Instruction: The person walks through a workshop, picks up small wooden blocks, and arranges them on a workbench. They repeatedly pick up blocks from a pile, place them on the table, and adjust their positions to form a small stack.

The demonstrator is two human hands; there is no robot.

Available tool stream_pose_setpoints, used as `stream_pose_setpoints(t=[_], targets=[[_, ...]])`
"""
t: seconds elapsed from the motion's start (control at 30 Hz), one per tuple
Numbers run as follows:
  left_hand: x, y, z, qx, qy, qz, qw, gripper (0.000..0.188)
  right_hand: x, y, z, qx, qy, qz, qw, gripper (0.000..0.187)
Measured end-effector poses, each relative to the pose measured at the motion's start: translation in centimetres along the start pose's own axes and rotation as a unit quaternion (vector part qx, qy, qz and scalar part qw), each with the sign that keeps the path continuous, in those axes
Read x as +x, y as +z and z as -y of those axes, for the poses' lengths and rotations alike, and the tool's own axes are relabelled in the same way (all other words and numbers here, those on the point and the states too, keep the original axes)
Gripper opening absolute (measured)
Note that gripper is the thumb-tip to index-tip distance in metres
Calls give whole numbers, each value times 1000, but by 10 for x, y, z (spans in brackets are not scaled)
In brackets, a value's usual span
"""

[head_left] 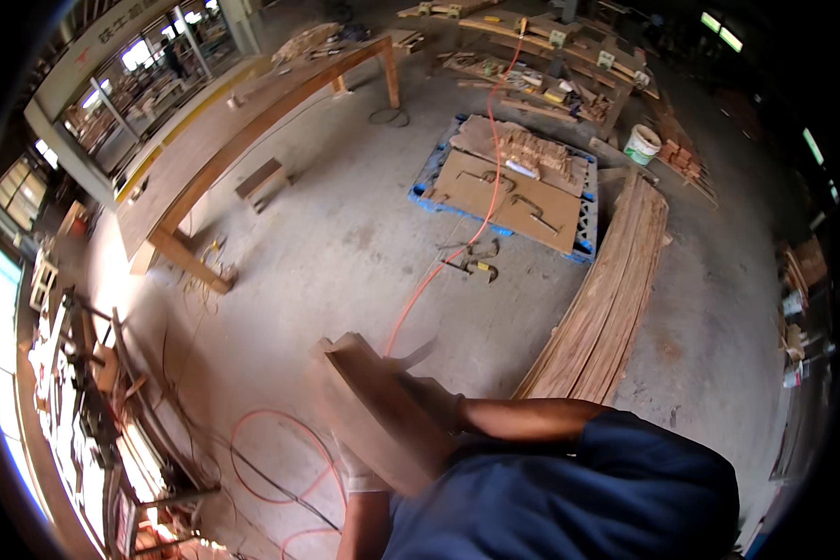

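Observation:
A thick brown wooden piece (pixel 383 411), long and with an angled face, is held up close against my body and is smeared by motion. My left hand (pixel 357 469), in a pale glove, grips its left side, with most fingers hidden behind the wood. On the other side my right hand (pixel 439 399), also gloved, holds the piece near its right edge, fingers partly covered. A thin dark strip (pixel 417 354) juts out beyond the right hand; what it is cannot be made out.
Long wooden planks (pixel 607 289) lie on the floor at right. A blue pallet (pixel 583 245) carries cardboard, clamps and wood pieces. An orange hose (pixel 439 266) crosses the floor. A long wooden table (pixel 191 182) stands far left, a cluttered metal rack (pixel 98 411) near left, a white bucket (pixel 642 146) far right.

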State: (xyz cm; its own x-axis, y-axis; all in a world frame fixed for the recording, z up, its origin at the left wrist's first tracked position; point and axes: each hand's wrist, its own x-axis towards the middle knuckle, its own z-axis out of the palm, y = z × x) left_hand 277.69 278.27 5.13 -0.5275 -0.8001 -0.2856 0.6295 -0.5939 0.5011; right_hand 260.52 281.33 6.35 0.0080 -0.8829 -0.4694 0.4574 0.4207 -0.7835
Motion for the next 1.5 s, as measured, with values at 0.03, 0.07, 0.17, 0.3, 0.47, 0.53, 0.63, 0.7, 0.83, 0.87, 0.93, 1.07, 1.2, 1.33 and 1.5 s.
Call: stream_pose_setpoints(t=[0.03,0.07,0.17,0.3,0.47,0.53,0.63,0.7,0.83,0.87,0.93,1.07,1.2,1.33,1.5], targets=[[15,-3,-14,-40,-27,-7,999,67,13,9,13,34,16,-28,999,50],[29,-3,-25,-38,-42,-21,998,68,22,26,28,21,24,-85,996,49],[76,9,-59,-27,-69,21,997,68,81,11,18,29,-27,-59,997,46],[135,2,-83,23,-93,27,995,69,131,3,31,-76,-115,-70,988,41],[217,-2,-95,37,-107,78,991,69,192,-23,64,-88,-144,-61,984,42],[251,-3,-105,18,-123,158,980,71,223,-35,88,-58,-122,-37,990,42],[303,20,-111,64,-106,108,986,69,270,-55,122,-28,-93,-7,995,42],[344,40,-117,84,-99,93,987,68,298,-72,145,-19,-83,12,996,43],[417,71,-122,101,-112,87,985,67,336,-96,188,-3,-69,30,997,43],[432,77,-123,104,-119,91,983,67,342,-102,197,3,-68,25,997,43],[456,88,-125,112,-134,99,980,66,355,-112,213,12,-68,16,997,44],[510,106,-135,129,-160,112,972,65,386,-126,243,28,-78,3,997,44],[564,113,-148,139,-196,135,961,63,420,-133,262,52,-93,-33,994,45],[620,112,-170,154,-231,168,946,62,463,-131,280,80,-116,-80,987,46],[688,92,-224,163,-262,194,931,61,536,-102,297,102,-128,-116,980,47]])
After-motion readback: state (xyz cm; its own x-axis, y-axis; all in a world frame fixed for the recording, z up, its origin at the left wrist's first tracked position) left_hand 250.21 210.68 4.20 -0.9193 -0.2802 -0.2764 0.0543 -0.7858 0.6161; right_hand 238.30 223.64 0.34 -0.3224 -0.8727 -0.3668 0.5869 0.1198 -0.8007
